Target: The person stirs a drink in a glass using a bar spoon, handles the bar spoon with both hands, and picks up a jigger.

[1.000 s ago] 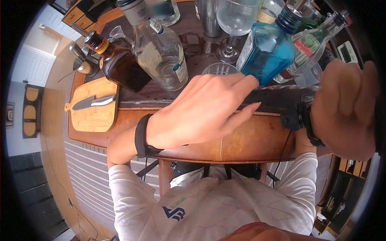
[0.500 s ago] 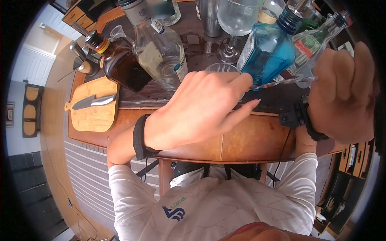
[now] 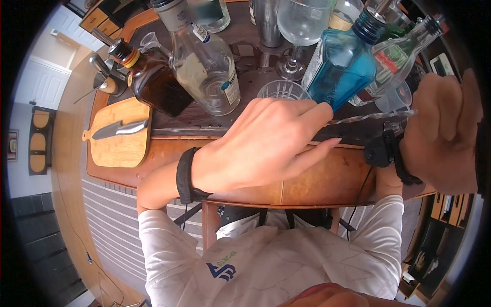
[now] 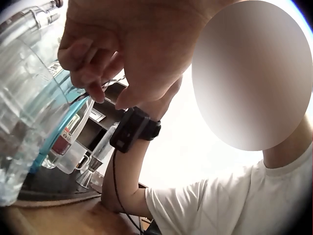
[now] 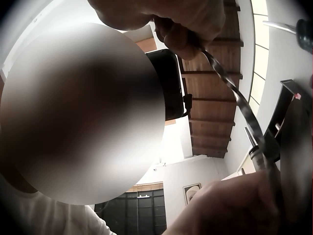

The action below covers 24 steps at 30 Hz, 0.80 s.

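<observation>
A twisted metal bar spoon [image 3: 373, 117] stretches between the two hands, nearly level in the head view; its ends are hidden in the fingers. My left hand [image 3: 271, 138], palm down, holds one end with curled fingers, its thumb pointing out to the right. The right hand [image 3: 442, 135] is raised on the right and pinches the other end, as the spoon's twisted stem [image 5: 234, 90] shows in the right wrist view. Just behind the left hand stands a cut-glass tumbler [image 3: 284, 89], partly covered by it. A blue bottle [image 3: 340, 69] rises behind the spoon.
Left of the hands stand a clear bottle [image 3: 204, 71] and a dark brown bottle [image 3: 158, 82]. A knife [image 3: 120, 129] lies on a wooden board [image 3: 120, 153]. Farther back are a stemmed glass [image 3: 302, 23] and a metal shaker [image 3: 267, 23]. A clear labelled bottle [image 3: 394, 64] leans at right.
My left hand has shifted slightly to the right, still holding the bar spoon. The right hand rose a little, then came back down, and the spoon's stem now sits lower.
</observation>
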Tool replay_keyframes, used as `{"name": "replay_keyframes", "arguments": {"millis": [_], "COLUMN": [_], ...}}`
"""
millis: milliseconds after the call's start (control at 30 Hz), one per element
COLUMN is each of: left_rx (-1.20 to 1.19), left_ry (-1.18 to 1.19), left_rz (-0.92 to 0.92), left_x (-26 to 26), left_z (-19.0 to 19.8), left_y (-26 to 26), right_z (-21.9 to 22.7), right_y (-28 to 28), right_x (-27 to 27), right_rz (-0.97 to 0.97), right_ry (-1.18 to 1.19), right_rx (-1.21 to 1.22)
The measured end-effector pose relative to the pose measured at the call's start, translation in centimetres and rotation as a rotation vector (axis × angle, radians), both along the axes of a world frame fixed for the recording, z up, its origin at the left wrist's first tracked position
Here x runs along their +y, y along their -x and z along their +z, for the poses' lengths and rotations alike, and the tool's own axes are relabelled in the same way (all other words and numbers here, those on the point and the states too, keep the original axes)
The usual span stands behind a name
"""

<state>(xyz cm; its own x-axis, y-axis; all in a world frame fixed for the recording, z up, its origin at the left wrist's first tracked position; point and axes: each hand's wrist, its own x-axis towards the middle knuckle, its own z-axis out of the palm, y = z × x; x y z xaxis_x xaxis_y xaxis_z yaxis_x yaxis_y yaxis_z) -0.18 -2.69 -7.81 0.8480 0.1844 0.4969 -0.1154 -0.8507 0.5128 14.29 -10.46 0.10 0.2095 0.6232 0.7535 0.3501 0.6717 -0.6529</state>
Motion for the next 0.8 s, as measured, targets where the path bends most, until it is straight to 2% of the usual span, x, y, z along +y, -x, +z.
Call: {"name": "replay_keyframes", "arguments": {"millis": [333,800], "left_rx": [0.036,0.051], "left_ry": [-0.018,-0.110], "left_rz": [0.046,0.111], "left_x": [0.4,0.5], "left_z": [-0.2,0.1], "left_y": [0.1,0.1], "right_z": [0.2,0.3], "right_y": [1.6,1.0], "right_x": [0.6,0.7], "right_rz": [-0.021,-0.055], "right_ry": [0.003,0.007], "right_rx": [-0.003,-0.003]}}
